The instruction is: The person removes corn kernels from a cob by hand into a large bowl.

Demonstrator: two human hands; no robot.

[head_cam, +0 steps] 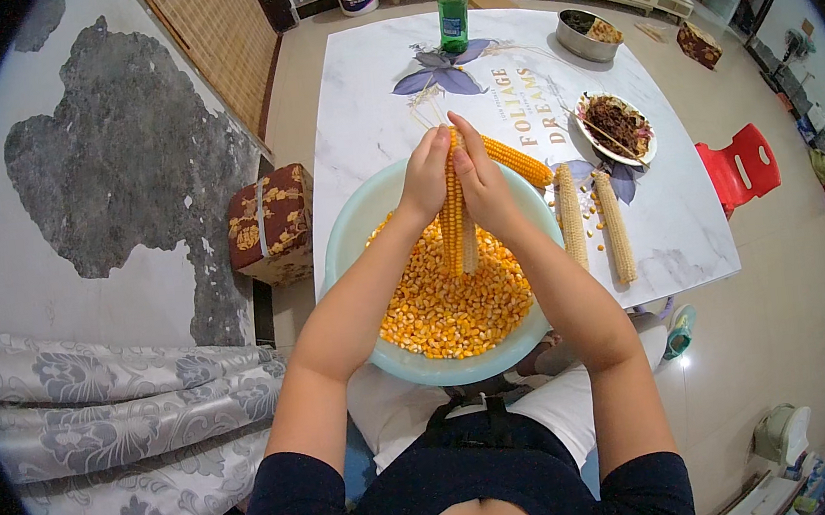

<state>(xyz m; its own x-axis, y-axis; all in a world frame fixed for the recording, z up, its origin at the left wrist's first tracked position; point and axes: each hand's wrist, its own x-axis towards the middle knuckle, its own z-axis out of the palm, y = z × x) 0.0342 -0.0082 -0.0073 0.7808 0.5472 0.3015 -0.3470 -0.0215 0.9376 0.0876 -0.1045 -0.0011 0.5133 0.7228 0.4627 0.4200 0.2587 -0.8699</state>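
Observation:
Over a pale blue plastic basin [343, 242], my left hand [428, 173] is closed around a yellow corn cob [453, 230]. Pressed against its right side is a stripped pale cob [469, 248], which my right hand [482, 186] grips. Both hands meet around the upper ends of the two cobs. Loose corn kernels [456, 313] fill the basin's bottom. Another yellow corn cob [519, 159] lies just beyond my right hand. Two bare corn cobs [572, 218] [615, 228] rest on the table to the right, with scattered kernels [589, 216] between them.
On the marble-patterned table [357, 90] stand a green glass bottle [452, 12], a metal container with food [590, 43] and a plate of dark food [616, 129] with chopsticks. A red chair [742, 166] is at the right; a brown patterned stool [272, 223] is at the left.

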